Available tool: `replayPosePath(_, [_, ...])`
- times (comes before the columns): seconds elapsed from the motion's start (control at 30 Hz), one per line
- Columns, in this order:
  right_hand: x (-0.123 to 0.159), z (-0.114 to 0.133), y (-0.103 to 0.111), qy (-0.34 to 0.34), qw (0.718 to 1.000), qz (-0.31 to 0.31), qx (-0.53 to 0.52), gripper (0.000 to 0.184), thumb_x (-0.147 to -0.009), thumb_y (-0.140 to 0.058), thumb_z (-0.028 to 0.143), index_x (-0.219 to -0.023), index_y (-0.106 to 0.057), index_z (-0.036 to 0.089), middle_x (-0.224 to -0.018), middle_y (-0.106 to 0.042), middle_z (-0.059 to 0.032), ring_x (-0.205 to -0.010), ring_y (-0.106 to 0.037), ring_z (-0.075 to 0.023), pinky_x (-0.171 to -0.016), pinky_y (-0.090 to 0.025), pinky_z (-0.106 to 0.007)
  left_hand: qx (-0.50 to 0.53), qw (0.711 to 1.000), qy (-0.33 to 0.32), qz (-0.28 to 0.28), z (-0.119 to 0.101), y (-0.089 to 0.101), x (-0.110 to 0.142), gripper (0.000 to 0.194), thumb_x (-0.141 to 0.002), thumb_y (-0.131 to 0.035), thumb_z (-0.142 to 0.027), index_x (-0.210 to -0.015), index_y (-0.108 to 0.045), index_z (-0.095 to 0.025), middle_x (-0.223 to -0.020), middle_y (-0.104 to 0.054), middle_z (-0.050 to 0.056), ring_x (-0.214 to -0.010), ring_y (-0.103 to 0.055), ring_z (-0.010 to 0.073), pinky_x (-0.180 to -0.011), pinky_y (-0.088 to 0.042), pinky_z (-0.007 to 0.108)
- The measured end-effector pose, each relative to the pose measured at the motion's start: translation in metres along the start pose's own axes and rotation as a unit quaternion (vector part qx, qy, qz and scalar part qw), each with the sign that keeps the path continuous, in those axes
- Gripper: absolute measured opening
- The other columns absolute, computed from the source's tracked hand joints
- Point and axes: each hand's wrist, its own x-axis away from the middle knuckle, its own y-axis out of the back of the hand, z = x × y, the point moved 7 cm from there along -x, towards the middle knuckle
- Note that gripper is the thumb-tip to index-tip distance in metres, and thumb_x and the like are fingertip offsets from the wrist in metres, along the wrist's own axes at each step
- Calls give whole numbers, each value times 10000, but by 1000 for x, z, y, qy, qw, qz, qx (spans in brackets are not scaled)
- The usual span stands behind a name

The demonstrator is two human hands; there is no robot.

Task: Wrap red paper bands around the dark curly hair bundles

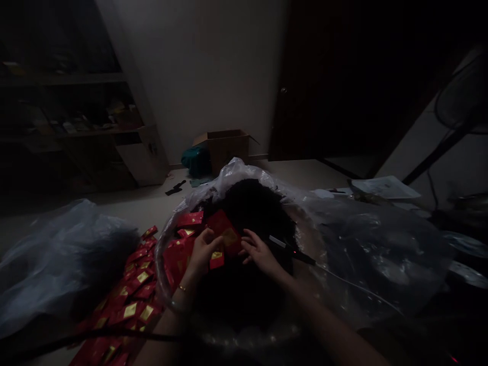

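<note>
A large red packet (225,235) with a faint gold mark lies between my hands, above a dark loose heap (253,203) in a round tub lined with clear plastic (320,239). At its left edge my left hand (202,254) has thumb and fingers bent in, seemingly gripping it. My right hand (259,254), fingers apart and loosely curled, is at the right edge. A small red packet with a gold label (217,258) shows beside my left thumb. More red packets (189,219) lie inside the tub's left side. Right of my right hand rests a slim black device (293,251) with a pale flat end, red light and cord.
Many small red packets (131,300) are piled outside the tub on the left, next to a clear plastic bag (64,254). Another plastic bag (373,249) spreads on the right, near a white tray (389,187). Behind are a cardboard box (229,145) and shelves (72,133). Light is dim.
</note>
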Motion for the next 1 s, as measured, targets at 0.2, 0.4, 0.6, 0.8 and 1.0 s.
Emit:
replayPosePath(0.2, [3,6,-8,43,997,23,62,557,-749,-572,291,-1279,-441,186,-723,-592,14,-625,-589,-149,-523,-528,-281,-31,999,-35,11,2,-22,4,454,-618,-706,-364,-1007,-608,-151,-693,-670,1,-658,-628,149,-599,-486,239])
replayPosePath(0.4, [10,40,17,196,942,-79,260,770,-729,-611,201,-1416,-268,254,-1276,-494,-121,-1083,-536,-245,-839,-505,-409,-84,991,-55,86,5,-36,10,468,-663,-661,-350,-1105,-653,-199,-870,-730,36,-774,-662,197,-705,-520,306])
replayPosePath(0.6, [16,63,13,317,851,-71,413,482,-816,-536,165,-1289,-499,255,-1232,-554,-100,-1132,-498,-270,-980,-409,-474,-81,991,-58,84,9,-42,15,411,-653,-673,-298,-1053,-689,-206,-875,-736,32,-781,-662,193,-726,-521,293])
replayPosePath(0.8, [17,67,16,306,871,-113,368,224,-826,-555,207,-1037,-629,212,-1052,-590,-99,-986,-552,-238,-870,-465,-405,-109,988,-71,86,5,-42,18,463,-665,-660,-278,-1121,-654,-196,-735,-715,4,-692,-636,159,-647,-506,245])
replayPosePath(1.0, [12,72,30,232,881,-115,395,102,-753,-643,179,-677,-575,188,-776,-527,-37,-784,-521,-194,-717,-447,-337,-154,974,-74,147,11,-49,20,421,-700,-606,-246,-1113,-661,-182,-887,-732,54,-785,-656,193,-705,-504,269])
